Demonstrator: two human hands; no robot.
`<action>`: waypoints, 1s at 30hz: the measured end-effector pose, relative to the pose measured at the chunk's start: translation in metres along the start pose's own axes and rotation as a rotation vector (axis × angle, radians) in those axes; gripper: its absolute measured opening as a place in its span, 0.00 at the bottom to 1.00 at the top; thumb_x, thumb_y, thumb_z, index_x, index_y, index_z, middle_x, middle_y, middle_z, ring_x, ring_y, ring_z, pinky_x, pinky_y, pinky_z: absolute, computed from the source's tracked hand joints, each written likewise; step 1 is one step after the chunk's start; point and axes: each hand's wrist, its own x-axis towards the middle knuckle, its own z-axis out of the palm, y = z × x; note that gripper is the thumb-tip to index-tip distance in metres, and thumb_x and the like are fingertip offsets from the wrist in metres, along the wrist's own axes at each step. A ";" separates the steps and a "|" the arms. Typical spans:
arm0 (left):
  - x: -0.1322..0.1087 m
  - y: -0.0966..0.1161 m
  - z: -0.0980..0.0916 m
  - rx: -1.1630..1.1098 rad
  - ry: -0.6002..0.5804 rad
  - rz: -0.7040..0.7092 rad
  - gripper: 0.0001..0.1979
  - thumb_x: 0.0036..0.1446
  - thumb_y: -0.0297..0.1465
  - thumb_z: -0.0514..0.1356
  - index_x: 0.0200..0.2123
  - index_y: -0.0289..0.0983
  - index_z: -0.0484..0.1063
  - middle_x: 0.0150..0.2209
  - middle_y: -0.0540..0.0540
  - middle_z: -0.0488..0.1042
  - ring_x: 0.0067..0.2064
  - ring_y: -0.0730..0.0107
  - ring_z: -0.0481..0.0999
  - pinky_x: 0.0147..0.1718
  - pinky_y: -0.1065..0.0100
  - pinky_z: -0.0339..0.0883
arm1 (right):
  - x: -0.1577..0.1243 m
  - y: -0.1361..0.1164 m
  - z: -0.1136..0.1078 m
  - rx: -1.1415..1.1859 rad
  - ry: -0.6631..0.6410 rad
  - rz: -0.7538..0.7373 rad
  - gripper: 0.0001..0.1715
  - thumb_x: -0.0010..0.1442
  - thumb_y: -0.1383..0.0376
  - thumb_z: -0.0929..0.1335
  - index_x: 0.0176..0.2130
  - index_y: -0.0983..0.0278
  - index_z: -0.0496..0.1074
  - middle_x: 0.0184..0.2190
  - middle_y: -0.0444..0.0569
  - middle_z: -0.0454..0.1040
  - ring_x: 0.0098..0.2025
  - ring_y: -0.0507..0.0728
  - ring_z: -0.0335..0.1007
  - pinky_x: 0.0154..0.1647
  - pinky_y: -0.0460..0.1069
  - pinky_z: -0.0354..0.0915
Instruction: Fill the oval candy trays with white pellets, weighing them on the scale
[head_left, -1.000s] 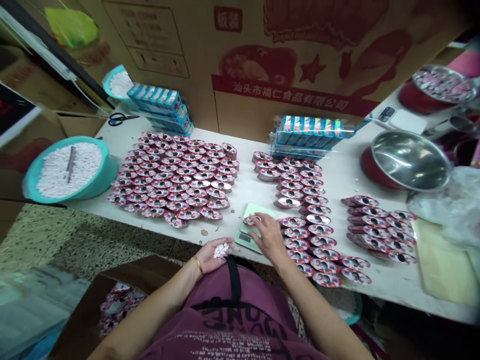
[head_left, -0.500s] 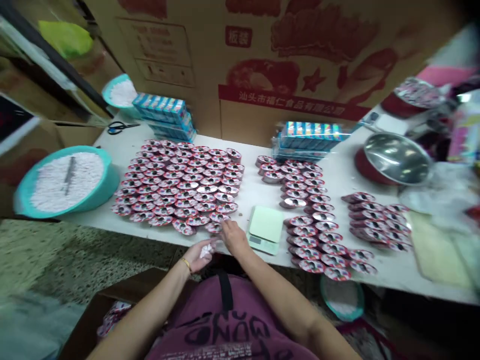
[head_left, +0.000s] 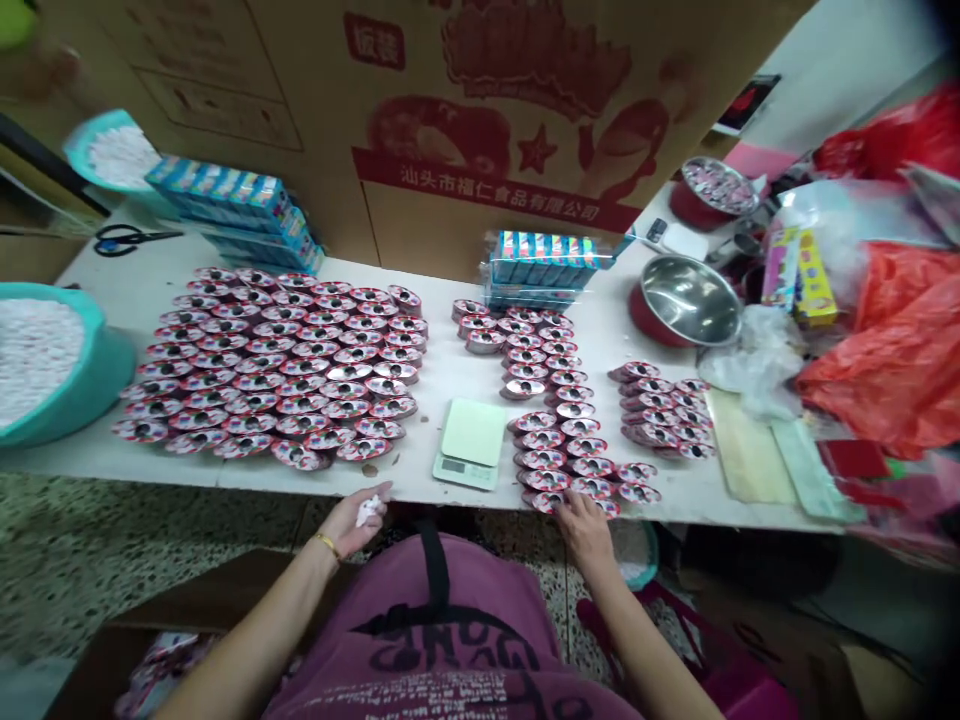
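My left hand (head_left: 352,521) is cupped palm-up at the table's front edge, closed loosely round a small heap of white candy pieces (head_left: 367,511). My right hand (head_left: 583,522) rests at the near end of the middle rows of small round foil-lidded cups (head_left: 559,440), its fingertips touching the nearest cup; whether it grips one I cannot see. A small pale green scale (head_left: 472,441) stands between my hands with nothing on its plate. A large block of the same cups (head_left: 285,365) lies to the left.
A teal basin of white pieces (head_left: 52,365) stands at the far left, a steel bowl (head_left: 690,298) at the back right. Blue packs (head_left: 240,205), scissors (head_left: 124,239), a third cup group (head_left: 664,410) and red plastic bags (head_left: 892,350) share the white table (head_left: 442,375). A printed carton wall (head_left: 480,130) stands behind.
My right hand left the scale, set a cup down by the left block, then crossed to the near end of the middle rows. The view swung right. My left hand stayed cupped.
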 end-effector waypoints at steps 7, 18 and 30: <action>-0.013 -0.028 0.034 -0.099 -0.125 0.022 0.12 0.49 0.23 0.53 0.39 0.28 0.65 0.28 0.42 0.71 0.25 0.76 0.71 0.19 0.79 0.62 | 0.053 -0.049 -0.043 0.126 0.046 -0.309 0.09 0.54 0.69 0.61 0.33 0.60 0.69 0.41 0.49 0.64 0.44 0.58 0.54 0.41 0.53 0.53; -0.023 -0.039 0.076 -0.223 -0.384 0.032 0.15 0.52 0.28 0.51 0.40 0.25 0.66 0.39 0.36 0.71 0.43 0.62 0.70 0.43 0.62 0.59 | 0.129 -0.119 -0.049 0.293 0.062 -0.391 0.14 0.55 0.64 0.61 0.43 0.62 0.65 0.42 0.52 0.63 0.42 0.57 0.54 0.40 0.51 0.54; -0.017 -0.061 0.055 -0.096 -0.296 -0.147 0.09 0.51 0.28 0.52 0.29 0.28 0.68 0.24 0.43 0.72 0.28 0.70 0.71 0.32 0.68 0.61 | 0.086 -0.162 -0.048 0.450 -0.281 -0.622 0.11 0.53 0.71 0.61 0.38 0.64 0.66 0.36 0.48 0.66 0.37 0.53 0.61 0.32 0.45 0.61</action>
